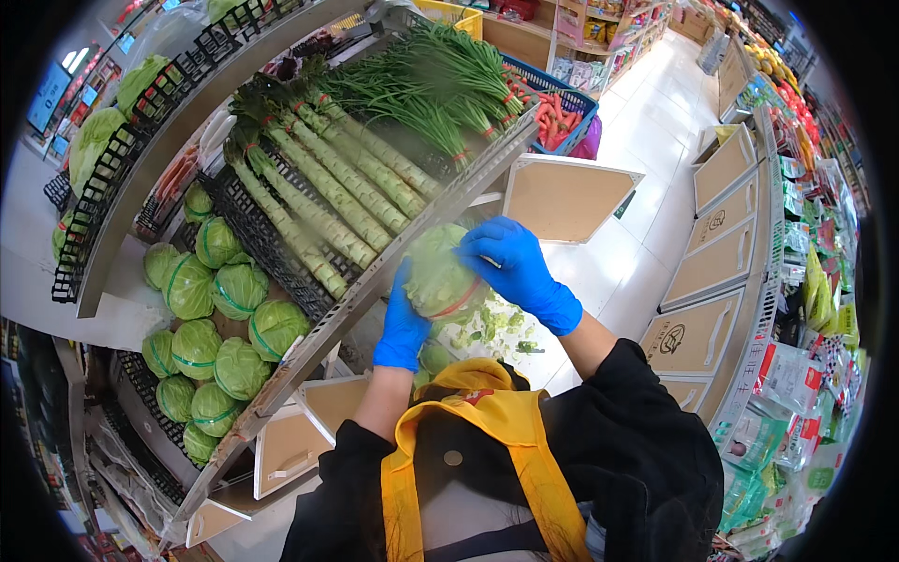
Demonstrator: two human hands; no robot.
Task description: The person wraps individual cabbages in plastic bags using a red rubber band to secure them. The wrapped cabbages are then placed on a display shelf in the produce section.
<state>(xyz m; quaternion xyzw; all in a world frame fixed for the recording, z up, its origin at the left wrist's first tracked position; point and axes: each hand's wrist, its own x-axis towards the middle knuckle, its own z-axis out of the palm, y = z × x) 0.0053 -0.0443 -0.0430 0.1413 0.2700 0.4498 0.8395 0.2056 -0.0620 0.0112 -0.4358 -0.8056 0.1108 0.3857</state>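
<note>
A pale green lettuce head point(441, 270) with a red band around it is held over the front edge of the produce stand. My left hand point(403, 327), in a blue glove, supports its left side and underside. On its upper right, the fingers of my gloved right hand point(520, 267) are bent against the outer leaves; their tips are partly hidden. Torn leaf scraps point(491, 329) lie below on the floor. Another green head point(435, 357) shows under my left wrist, mostly covered by my yellow apron point(527, 428).
Celtuce stems point(344, 183) and bundled green chives point(435, 84) fill the stand. Green-banded cabbages point(197, 348) are piled at left. Cabinet doors point(572, 197) hang open beneath the metal front rail point(365, 281). A blue crate of carrots point(558, 123) stands beyond; packaged goods point(786, 379) line the right.
</note>
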